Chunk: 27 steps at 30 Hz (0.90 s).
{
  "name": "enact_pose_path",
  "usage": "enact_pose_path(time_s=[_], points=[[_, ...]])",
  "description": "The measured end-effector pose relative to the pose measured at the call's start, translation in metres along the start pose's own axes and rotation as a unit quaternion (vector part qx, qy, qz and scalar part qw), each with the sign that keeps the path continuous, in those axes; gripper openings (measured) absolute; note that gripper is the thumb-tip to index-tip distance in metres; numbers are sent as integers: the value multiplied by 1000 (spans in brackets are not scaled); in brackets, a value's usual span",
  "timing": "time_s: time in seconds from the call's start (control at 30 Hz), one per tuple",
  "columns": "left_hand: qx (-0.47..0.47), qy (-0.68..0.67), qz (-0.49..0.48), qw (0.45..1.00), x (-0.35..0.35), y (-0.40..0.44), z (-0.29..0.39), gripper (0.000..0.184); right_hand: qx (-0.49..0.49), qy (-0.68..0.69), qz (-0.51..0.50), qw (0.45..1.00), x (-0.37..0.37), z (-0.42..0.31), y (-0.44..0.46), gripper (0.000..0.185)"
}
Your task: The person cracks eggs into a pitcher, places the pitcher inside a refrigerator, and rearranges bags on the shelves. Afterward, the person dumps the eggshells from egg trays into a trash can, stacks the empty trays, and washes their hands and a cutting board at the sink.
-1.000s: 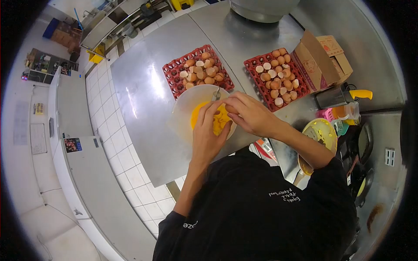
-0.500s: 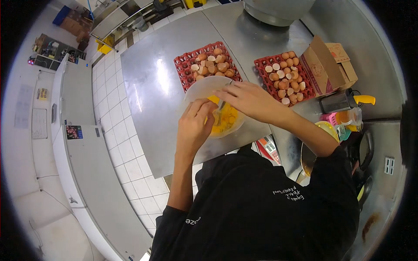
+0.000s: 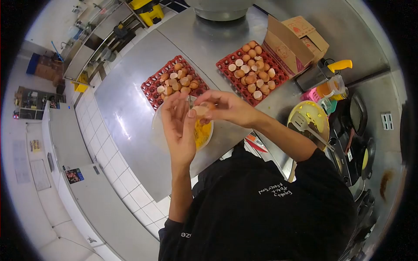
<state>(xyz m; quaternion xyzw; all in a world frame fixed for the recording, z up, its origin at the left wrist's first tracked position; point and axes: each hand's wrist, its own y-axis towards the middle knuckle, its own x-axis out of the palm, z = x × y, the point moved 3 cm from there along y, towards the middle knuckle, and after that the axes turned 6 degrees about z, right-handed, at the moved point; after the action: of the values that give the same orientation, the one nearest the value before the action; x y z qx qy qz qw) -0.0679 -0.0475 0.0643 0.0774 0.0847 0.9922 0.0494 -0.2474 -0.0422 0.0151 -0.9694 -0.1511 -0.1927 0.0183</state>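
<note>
My two hands are close together over the bowl (image 3: 159,126), and an eggshell (image 3: 201,110) sits pinched between them. My left hand (image 3: 178,128) has its thumb on the shell and its fingers sticking up. My right hand (image 3: 226,107) holds the shell from 3 o'clock. I can't tell if it is one piece or two.

Half a second ago I couldn't make out a shell between my fingers — now it is easy to see. My left fingers were curled then, and they are straighter now. My hands also hide more of the bowl, but yellow yolks (image 3: 203,133) still peek out at 4 o'clock.

On the desk (image 3: 124,100), going from the bowl, one red tray (image 3: 150,89) full of broken shells is at 12 o'clock. The other red tray (image 3: 281,77) is at 2 o'clock, with a cardboard box (image 3: 283,48) just beside it. At 3 o'clock is a round pan (image 3: 325,126) — my arm covered some of it before, and now I can see the spatula (image 3: 299,121) in it.
</note>
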Motion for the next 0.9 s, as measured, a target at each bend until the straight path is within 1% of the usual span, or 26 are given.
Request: enact_pose_path(time_s=[0.03, 0.07, 0.1, 0.13, 0.17, 0.2, 0.23, 0.27, 0.3, 0.33, 0.37, 0.4, 0.43, 0.47, 0.53, 0.57, 0.63, 0.67, 0.73, 0.77, 0.83, 0.9], points=[[49, -5, 7, 999, 7, 2, 3, 50, 36, 80, 36, 995, -8, -6, -7, 42], [49, -7, 3, 999, 8, 2, 0, 50, 12, 87, 78, 993, -21, -9, -11, 40], [53, 47, -7, 997, 5, -2, -4, 47, 10, 86, 81, 993, -42, -3, -14, 40], [56, 101, -17, 993, 0, -7, -9, 46, -53, -28, 156, 986, -74, 6, -17, 41], [56, 101, -22, 993, -7, -12, -16, 46, -115, -142, 227, 957, -105, 11, -22, 42], [47, 188, -28, 981, -16, -18, -25, 45, -111, -283, 295, 906, -134, 13, -29, 42], [37, 274, -34, 960, -23, -26, -35, 44, -102, -416, 355, 831, -161, 15, -36, 43], [34, 311, -22, 950, -26, -33, -42, 38, -100, -415, 358, 830, -186, 30, -40, 43], [33, 311, -25, 950, -25, -36, -42, 38, -107, -440, 379, 807, -212, 48, -42, 43], [59, 351, -37, 934, -23, -39, -40, 37, -114, -463, 398, 783, -230, 56, -43, 43], [84, 391, -48, 915, -20, -40, -38, 37, -112, -462, 399, 784, -239, 55, -43, 43], [83, 393, -48, 915, -17, -40, -39, 37, -155, -569, 391, 706, -241, 52, -41, 42], [90, 403, -43, 910, -13, -39, -40, 36, -198, -665, 377, 614, -244, 47, -33, 41], [95, 414, -38, 904, -11, -38, -40, 36, -199, -663, 376, 616, -254, 42, -19, 41], [95, 435, -45, 895, -6, -36, -40, 34, -150, -623, 421, 642, -284, 31, 10, 41], [98, 453, -52, 885, -4, -37, -40, 33, -147, -621, 421, 644, -306, 34, 26, 41], [99, 458, -50, 882, -5, -38, -41, 31, -54, -669, 409, 619, -348, 49, 60, 43], [102, 460, -45, 881, -6, -36, -42, 30, -57, -666, 409, 621, -353, 47, 69, 43], [106, 465, -40, 878, -7, -35, -44, 29, 86, -675, 377, 629, -362, 51, 85, 44], [107, 467, -38, 877, -8, -36, -44, 27, 83, -674, 373, 632, -363, 50, 90, 44], [108, 474, -29, 873, -8, -34, -44, 27, 114, -660, 398, 627, -367, 51, 92, 45], [106, 478, -23, 872, -8, -37, -44, 26, 113, -658, 400, 628, -367, 54, 90, 47]])
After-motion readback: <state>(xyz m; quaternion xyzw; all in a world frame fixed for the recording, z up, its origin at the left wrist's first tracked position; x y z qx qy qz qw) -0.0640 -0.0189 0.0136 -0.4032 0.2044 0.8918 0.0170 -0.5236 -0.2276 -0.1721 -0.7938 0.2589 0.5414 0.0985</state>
